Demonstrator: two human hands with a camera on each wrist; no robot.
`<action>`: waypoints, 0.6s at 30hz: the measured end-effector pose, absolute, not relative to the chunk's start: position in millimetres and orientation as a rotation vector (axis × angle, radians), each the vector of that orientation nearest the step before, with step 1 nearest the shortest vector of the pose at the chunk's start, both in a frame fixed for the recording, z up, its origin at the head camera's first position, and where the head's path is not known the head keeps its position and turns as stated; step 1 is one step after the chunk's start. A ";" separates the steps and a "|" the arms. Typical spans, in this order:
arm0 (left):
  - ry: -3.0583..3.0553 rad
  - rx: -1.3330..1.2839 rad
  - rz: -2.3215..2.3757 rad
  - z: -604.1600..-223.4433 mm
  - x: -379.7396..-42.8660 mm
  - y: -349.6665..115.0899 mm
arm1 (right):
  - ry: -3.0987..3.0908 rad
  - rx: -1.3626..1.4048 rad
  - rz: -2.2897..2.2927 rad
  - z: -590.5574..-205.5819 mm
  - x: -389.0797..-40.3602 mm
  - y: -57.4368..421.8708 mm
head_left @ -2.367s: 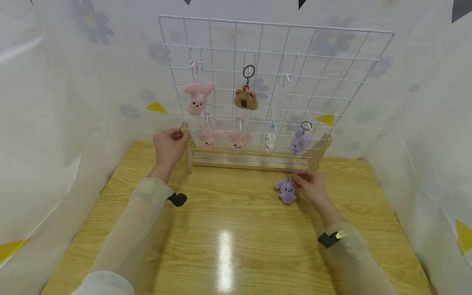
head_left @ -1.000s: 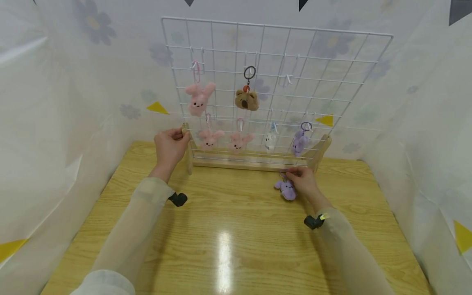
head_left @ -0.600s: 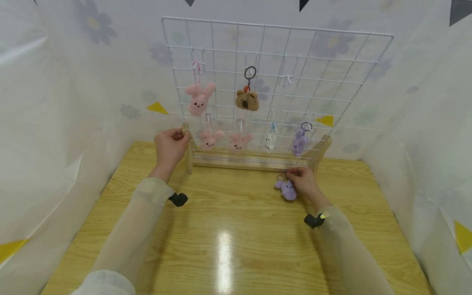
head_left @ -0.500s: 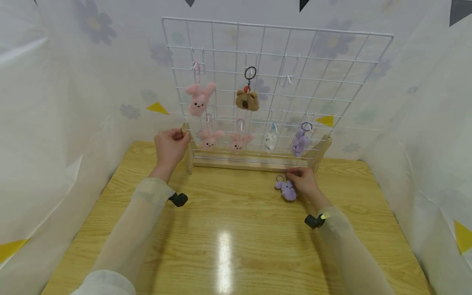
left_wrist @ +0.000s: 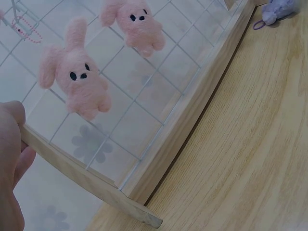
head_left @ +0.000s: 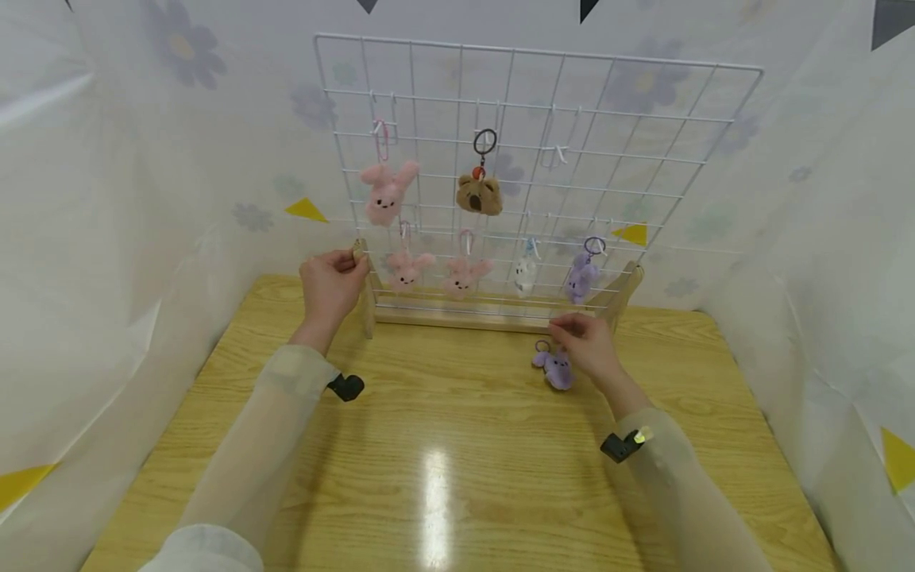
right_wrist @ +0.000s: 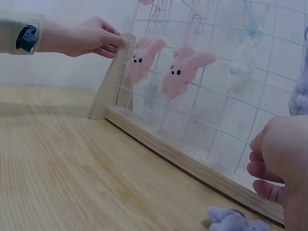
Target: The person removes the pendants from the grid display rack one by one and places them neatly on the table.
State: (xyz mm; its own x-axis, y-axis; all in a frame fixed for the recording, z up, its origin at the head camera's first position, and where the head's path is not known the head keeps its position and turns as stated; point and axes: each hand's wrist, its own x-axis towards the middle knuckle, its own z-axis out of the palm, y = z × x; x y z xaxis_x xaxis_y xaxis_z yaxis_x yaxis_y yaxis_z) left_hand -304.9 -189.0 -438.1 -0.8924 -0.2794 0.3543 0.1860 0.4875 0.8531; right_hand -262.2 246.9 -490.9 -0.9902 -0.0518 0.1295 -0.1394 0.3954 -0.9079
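In the head view my left hand (head_left: 330,292) grips the top of the left wooden upright (left_wrist: 91,174) of a wire grid stand, thumb and fingers around it. A purple plush bunny keychain (head_left: 557,373) lies on the table in front of the stand's right end, its ring (head_left: 542,346) lying loose toward the back. Just above and beside it is my right hand (head_left: 592,349), fingers loosely bent and holding nothing. The right wrist view shows these fingers (right_wrist: 258,169) spaced apart, with the bunny's plush body (right_wrist: 235,221) below them.
On the white wire grid (head_left: 515,48) hang pink bunny keychains (head_left: 386,199), a brown koala keychain (head_left: 479,195), a white plush keychain (head_left: 525,274) and another purple keychain (head_left: 582,278). A bare hook (head_left: 556,153) sits at upper right. The grid stands on the wooden table (head_left: 343,461).
My right hand has lowered the purple bunny keychain from upright to lying on the table and let go of its ring. The hand has since risen slightly. My left hand stays put.
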 end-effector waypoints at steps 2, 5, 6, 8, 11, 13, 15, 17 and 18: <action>-2.289 0.078 -1.390 -438.4 -304.7 -189.1 | -2.529 0.192 1.712 -483.7 -257.5 242.2; -2.290 0.078 -1.392 -438.6 -304.4 -189.0 | -2.487 0.191 1.765 -473.3 -251.0 235.5; -2.290 0.079 -1.394 -438.5 -304.1 -188.8 | -2.480 0.191 1.772 -469.6 -248.9 233.5; -2.289 0.081 -1.394 -438.4 -304.0 -188.8 | -2.466 0.196 1.778 -461.1 -244.3 228.8; -2.288 0.086 -1.391 -438.1 -303.8 -188.6 | -2.456 0.238 1.760 -447.6 -237.9 221.3; -2.290 0.088 -1.382 -437.9 -304.0 -188.5 | -2.451 0.278 1.748 -438.9 -234.5 216.2; -2.292 0.089 -1.378 -437.5 -303.7 -188.3 | -2.442 0.315 1.747 -430.1 -231.4 210.8; -2.295 0.088 -1.375 -437.4 -304.0 -188.3 | -2.434 0.348 1.744 -421.6 -229.8 205.2; -2.296 0.088 -1.375 -437.4 -304.0 -188.4 | -2.432 0.364 1.742 -417.6 -229.5 202.2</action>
